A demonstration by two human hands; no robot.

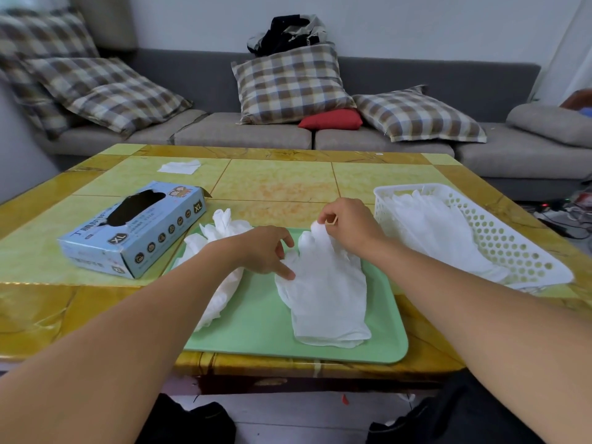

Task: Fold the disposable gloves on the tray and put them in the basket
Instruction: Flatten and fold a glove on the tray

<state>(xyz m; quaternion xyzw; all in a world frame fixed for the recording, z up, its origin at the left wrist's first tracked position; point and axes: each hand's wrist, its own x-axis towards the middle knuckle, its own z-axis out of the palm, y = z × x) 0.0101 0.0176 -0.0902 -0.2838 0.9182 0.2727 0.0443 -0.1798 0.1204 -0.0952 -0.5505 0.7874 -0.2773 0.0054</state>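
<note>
Disposable gloves are the matter here, and one white glove [323, 293] lies flat on the right half of the green tray [256, 331], cuff toward the person and fingers pointing away toward the sofa. The right hand [349, 225] pinches the tip of one of the glove's fingers between thumb and forefinger, lifting that tip a little off the tray. The left hand [266, 251] rests on the glove's left edge near its thumb, forefinger stretched out and pressing down on the material, the other fingers loosely curled (whether they catch any of the glove cannot be told).

A crumpled heap of more white gloves [217, 251] sits on the tray's left side, spilling over the far rim and partly hidden beneath the left forearm. The tray stands at the near edge of a yellow and green tiled table [278, 181].

Just right of the tray is a white perforated basket [499, 238], tilted slightly, with several white gloves [439, 232] already lying in it. Left of the tray lies a light blue glove box [134, 229] marked XL, its oval opening facing up. A white tissue [179, 166] lies farther back on the table. Behind the table runs a grey sofa [256, 133] with checked cushions [288, 84] and one red cushion [331, 119].
</note>
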